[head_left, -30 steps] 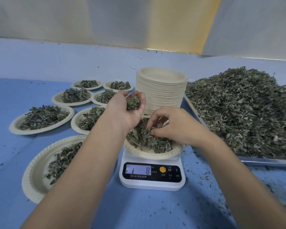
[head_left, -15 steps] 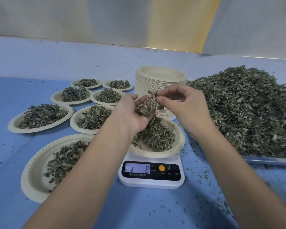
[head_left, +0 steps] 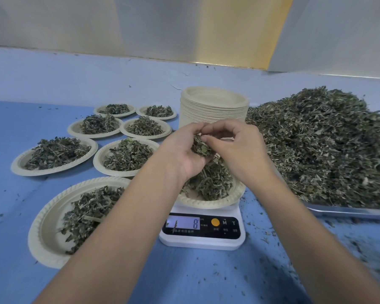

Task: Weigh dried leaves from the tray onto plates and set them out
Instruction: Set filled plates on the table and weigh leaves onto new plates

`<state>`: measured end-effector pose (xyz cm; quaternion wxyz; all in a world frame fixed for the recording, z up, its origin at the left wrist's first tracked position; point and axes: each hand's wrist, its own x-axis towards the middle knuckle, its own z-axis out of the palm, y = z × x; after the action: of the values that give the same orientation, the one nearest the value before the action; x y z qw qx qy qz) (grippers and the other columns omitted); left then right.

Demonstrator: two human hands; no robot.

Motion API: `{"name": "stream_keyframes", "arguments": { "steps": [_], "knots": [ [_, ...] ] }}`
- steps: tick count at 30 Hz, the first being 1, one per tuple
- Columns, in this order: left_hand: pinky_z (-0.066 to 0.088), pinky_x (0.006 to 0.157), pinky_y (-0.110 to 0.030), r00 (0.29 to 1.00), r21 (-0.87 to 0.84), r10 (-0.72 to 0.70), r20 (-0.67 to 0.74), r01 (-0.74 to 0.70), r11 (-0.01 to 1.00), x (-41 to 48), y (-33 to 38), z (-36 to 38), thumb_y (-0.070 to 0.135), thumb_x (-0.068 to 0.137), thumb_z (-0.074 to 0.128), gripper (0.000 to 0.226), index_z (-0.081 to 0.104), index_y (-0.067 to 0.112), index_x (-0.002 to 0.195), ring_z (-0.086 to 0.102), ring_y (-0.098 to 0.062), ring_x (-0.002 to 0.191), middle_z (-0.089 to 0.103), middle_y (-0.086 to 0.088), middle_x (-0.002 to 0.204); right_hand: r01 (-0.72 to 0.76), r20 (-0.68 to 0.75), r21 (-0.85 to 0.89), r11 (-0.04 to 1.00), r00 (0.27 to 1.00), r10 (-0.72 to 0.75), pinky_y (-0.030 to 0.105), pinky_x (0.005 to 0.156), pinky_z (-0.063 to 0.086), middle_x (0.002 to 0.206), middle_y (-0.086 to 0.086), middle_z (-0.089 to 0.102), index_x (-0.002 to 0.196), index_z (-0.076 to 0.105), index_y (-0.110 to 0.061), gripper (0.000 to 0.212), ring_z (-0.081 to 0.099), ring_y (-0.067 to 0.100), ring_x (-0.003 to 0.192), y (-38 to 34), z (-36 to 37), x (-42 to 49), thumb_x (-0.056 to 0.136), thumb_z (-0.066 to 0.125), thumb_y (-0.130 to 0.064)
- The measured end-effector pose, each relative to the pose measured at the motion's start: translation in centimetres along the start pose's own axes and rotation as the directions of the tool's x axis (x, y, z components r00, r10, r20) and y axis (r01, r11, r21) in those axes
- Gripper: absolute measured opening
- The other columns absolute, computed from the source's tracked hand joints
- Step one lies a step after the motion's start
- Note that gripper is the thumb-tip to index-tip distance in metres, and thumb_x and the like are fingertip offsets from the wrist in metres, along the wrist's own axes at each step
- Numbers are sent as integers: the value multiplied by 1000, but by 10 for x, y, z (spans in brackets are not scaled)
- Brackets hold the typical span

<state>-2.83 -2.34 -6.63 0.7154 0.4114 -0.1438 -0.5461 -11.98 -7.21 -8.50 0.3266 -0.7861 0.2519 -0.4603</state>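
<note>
Your left hand (head_left: 182,155) cups a clump of dried leaves (head_left: 201,148) just above the plate (head_left: 208,204) on the scale (head_left: 203,242), whose display reads 8. Your right hand (head_left: 241,150) pinches the same clump. The heaped tray (head_left: 347,211) lies to the right, the filled plates (head_left: 53,172) to the left.

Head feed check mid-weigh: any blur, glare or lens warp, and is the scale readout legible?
Head view: light is soft and even, with faint shadows beside the filled plates; the scale display has no glare and reads 8; the leaf pile smears near the right edge; wide-angle stretch shows toward the corners; focus at centre is sharp.
</note>
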Motion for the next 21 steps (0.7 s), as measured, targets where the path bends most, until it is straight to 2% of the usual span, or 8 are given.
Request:
{"name": "stream_keyframes", "arguments": {
  "steps": [2,6,8,12,15,18,21],
  "knots": [
    [45,100,-39,999,-25,21,-25,-22,999,1,-1,0,11,98,43,16,57,8,90,59,-23,89,62,-11,96,-6,0,29,1000,1000,6,10,70,49,77,-16,69,81,71,-28,20,63,-5,73,1,2,0,78,74,-8],
    [50,85,-35,992,-87,100,-75,-107,991,2,2,1,8,100,42,17,58,7,95,57,-20,75,58,-9,85,-7,63,77,997,998,2,15,85,50,93,-10,73,98,75,-17,22,66,-3,87,2,3,1,83,68,-3],
    [49,88,-35,990,-114,115,-84,-124,986,2,4,0,8,100,41,17,58,7,100,57,-20,77,58,-10,85,-3,98,108,994,995,-8,18,91,50,102,-7,72,104,73,-15,26,66,-2,96,1,2,1,86,64,1],
    [50,76,-30,987,-165,109,-116,-128,978,1,9,-4,5,99,42,20,56,5,86,57,-20,74,58,-12,84,-31,144,238,971,990,-4,15,88,49,100,-9,71,103,70,-14,31,66,0,95,-3,1,0,87,56,9],
    [49,71,-27,990,-219,81,-111,-104,970,2,14,-9,4,99,41,19,54,4,84,55,-17,68,57,-10,80,-81,118,348,934,992,42,17,89,51,98,-2,72,104,68,-8,29,66,5,96,-5,0,0,86,55,12],
    [49,68,-26,990,-232,84,-112,-109,967,3,21,-14,5,99,41,20,53,3,84,56,-16,66,57,-7,76,-91,41,291,953,996,82,18,90,51,99,-3,70,105,68,-11,26,65,4,96,-4,-2,0,87,61,5],
    [52,84,-30,991,-275,90,-99,-115,955,2,28,-18,5,99,42,17,54,2,86,57,-17,65,58,-8,76,-115,67,128,985,992,107,19,91,50,105,-10,69,109,68,-17,26,63,-1,99,0,-5,1,85,68,-8]
  ]
}}
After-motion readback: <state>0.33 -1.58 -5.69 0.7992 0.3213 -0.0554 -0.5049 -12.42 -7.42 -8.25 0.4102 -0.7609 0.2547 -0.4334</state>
